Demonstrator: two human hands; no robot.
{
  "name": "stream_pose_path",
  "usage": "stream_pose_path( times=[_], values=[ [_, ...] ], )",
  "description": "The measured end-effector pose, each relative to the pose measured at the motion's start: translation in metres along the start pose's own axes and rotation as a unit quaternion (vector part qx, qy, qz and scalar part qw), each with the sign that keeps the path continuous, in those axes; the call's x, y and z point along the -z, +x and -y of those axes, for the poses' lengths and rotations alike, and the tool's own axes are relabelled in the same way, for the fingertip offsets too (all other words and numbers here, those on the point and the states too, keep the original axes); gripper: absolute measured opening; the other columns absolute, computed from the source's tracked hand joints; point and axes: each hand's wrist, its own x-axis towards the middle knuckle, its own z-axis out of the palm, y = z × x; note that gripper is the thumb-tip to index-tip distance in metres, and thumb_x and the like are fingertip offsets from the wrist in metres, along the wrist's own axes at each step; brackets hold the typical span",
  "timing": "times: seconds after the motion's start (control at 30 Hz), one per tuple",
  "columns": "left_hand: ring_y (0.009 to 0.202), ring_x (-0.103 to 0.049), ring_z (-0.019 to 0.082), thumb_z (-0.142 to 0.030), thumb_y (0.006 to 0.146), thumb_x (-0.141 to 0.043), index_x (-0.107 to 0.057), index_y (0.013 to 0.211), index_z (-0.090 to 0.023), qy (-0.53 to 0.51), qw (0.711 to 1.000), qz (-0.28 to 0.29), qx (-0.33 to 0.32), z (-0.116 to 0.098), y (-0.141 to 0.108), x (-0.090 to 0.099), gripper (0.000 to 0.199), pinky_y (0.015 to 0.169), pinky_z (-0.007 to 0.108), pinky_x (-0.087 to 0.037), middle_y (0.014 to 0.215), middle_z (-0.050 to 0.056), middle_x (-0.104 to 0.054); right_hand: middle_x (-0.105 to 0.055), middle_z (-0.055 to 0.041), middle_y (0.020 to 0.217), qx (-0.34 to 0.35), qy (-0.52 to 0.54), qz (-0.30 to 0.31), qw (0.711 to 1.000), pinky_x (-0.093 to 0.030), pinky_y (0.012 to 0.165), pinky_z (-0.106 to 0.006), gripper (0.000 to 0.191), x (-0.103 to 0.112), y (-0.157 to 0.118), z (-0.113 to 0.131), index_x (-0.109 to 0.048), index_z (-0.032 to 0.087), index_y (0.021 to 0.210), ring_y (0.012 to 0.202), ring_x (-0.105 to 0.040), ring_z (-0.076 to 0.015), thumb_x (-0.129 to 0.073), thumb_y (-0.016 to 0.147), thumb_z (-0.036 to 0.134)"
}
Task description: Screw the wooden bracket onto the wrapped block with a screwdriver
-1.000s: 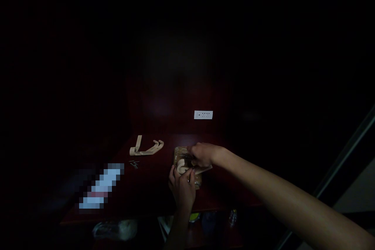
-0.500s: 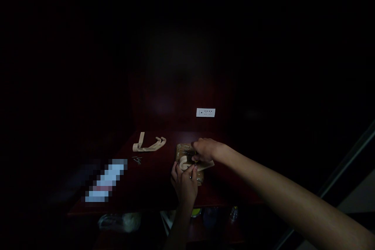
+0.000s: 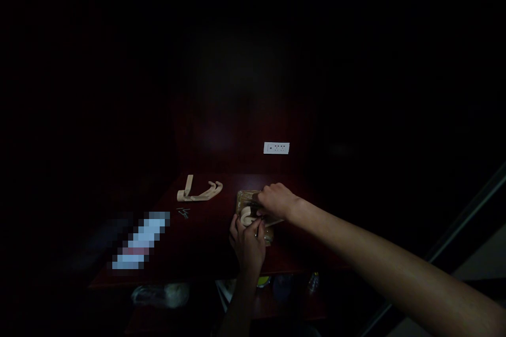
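Observation:
In the head view a brown block wrapped in shiny clear film [image 3: 242, 198] lies on the dark red table [image 3: 209, 242]. On top of it rests a cream-coloured hook-shaped piece [image 3: 245, 212], its curved end at the left. My left hand [image 3: 250, 246] grips this piece from the near side, thumb and fingers closed around its curve. My right hand [image 3: 276, 201] is above the piece's straight part, fingers closed in a fist. Whatever it holds is hidden by the fingers and the dimness.
More cream hook pieces [image 3: 195, 196] lie at the back left, several small screws or nails [image 3: 183, 212] in front of them. A blurred-out bright patch [image 3: 141, 239] is at left. A socket plate [image 3: 276, 148] is on the wall. Below is a shelf with a plastic bag [image 3: 160, 295].
The whole view has shifted slightly. My right hand has turned a little over the hook piece, and the yellow bit seen under its fingers is now hidden. My left hand keeps its grip.

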Motion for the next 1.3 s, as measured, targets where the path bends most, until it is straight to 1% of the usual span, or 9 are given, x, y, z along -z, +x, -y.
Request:
stream_pose_path(
  times=[0.2, 0.37, 0.5, 0.7, 0.83, 0.97, 1.07, 1.2, 1.3],
  values=[
    [0.130, -0.033, 0.029, -0.035, 0.085, -0.053, -0.074, 0.094, -0.030, 0.004, 1.000, -0.003, -0.006, 0.003, -0.001, 0.000, 0.023, 0.098, 0.046, -0.038, 0.130, 0.012, -0.049, -0.068, -0.0145, 0.101, -0.001, 0.099, 0.080, 0.992, -0.048, 0.062, -0.029, 0.055, 0.009, -0.004, -0.006, -0.051, 0.016, 0.125, 0.086, -0.067, -0.0264, -0.064, 0.073, 0.031],
    [0.130, -0.033, 0.030, -0.038, 0.086, -0.053, -0.074, 0.096, -0.030, 0.006, 1.000, -0.006, -0.006, 0.003, 0.000, 0.000, 0.025, 0.098, 0.046, -0.038, 0.128, 0.012, -0.051, -0.068, -0.0163, 0.101, -0.006, 0.085, 0.074, 0.994, -0.048, 0.065, -0.030, 0.036, 0.009, -0.001, -0.008, -0.063, 0.014, 0.109, 0.089, -0.066, -0.0271, -0.056, 0.082, 0.037],
    [0.130, -0.034, 0.030, -0.037, 0.086, -0.052, -0.074, 0.096, -0.031, 0.006, 1.000, -0.004, -0.009, 0.002, 0.001, 0.001, 0.025, 0.098, 0.046, -0.039, 0.129, 0.012, -0.051, -0.067, -0.0201, 0.099, -0.037, 0.047, 0.035, 0.998, -0.048, 0.072, -0.035, 0.042, 0.004, 0.003, -0.007, -0.067, 0.012, 0.100, 0.094, -0.065, -0.0299, -0.050, 0.085, 0.047],
    [0.130, -0.033, 0.031, -0.038, 0.086, -0.052, -0.074, 0.097, -0.029, 0.005, 1.000, -0.005, -0.013, 0.003, 0.000, 0.003, 0.026, 0.096, 0.046, -0.039, 0.129, 0.013, -0.051, -0.067, -0.0153, 0.105, -0.014, 0.123, 0.090, 0.988, -0.048, 0.063, -0.029, 0.058, 0.006, 0.000, -0.011, -0.049, 0.014, 0.125, 0.088, -0.066, -0.0261, -0.063, 0.073, 0.035],
    [0.130, -0.034, 0.030, -0.039, 0.086, -0.052, -0.073, 0.100, -0.028, 0.006, 1.000, -0.004, -0.009, 0.003, 0.000, 0.002, 0.027, 0.097, 0.045, -0.039, 0.130, 0.013, -0.050, -0.067, -0.0156, 0.103, 0.000, 0.119, 0.079, 0.990, -0.047, 0.065, -0.028, 0.038, 0.006, -0.003, -0.011, -0.058, 0.013, 0.116, 0.089, -0.066, -0.0248, -0.054, 0.083, 0.032],
    [0.130, -0.033, 0.030, -0.039, 0.086, -0.052, -0.073, 0.100, -0.029, 0.004, 1.000, -0.003, -0.005, 0.003, 0.001, 0.001, 0.027, 0.097, 0.045, -0.039, 0.129, 0.013, -0.050, -0.067, -0.0199, 0.101, -0.030, 0.063, 0.048, 0.996, -0.048, 0.071, -0.034, 0.040, 0.005, -0.001, -0.008, -0.066, 0.011, 0.104, 0.094, -0.065, -0.0296, -0.050, 0.087, 0.044],
    [0.130, -0.033, 0.030, -0.037, 0.086, -0.053, -0.073, 0.099, -0.029, 0.004, 1.000, -0.002, -0.004, 0.003, 0.001, 0.000, 0.026, 0.097, 0.045, -0.039, 0.129, 0.012, -0.051, -0.067, -0.0192, 0.103, -0.026, 0.068, 0.056, 0.996, -0.049, 0.070, -0.033, 0.044, 0.008, 0.000, -0.007, -0.061, 0.012, 0.113, 0.093, -0.065, -0.0291, -0.054, 0.084, 0.044],
    [0.130, -0.033, 0.030, -0.037, 0.086, -0.053, -0.073, 0.099, -0.029, 0.005, 1.000, -0.003, -0.007, 0.004, 0.001, 0.000, 0.026, 0.097, 0.045, -0.039, 0.129, 0.013, -0.050, -0.067, -0.0146, 0.106, -0.004, 0.115, 0.097, 0.989, -0.047, 0.063, -0.028, 0.057, 0.012, -0.003, -0.008, -0.050, 0.016, 0.126, 0.090, -0.066, -0.0256, -0.063, 0.073, 0.030],
    [0.129, -0.034, 0.030, -0.038, 0.086, -0.053, -0.073, 0.099, -0.031, 0.005, 1.000, -0.008, -0.010, 0.004, 0.001, 0.000, 0.025, 0.098, 0.045, -0.038, 0.129, 0.013, -0.051, -0.068, -0.0137, 0.104, 0.012, 0.119, 0.093, 0.988, -0.045, 0.060, -0.027, 0.048, 0.012, -0.005, -0.009, -0.054, 0.016, 0.122, 0.088, -0.066, -0.0245, -0.059, 0.075, 0.024]
  ],
)
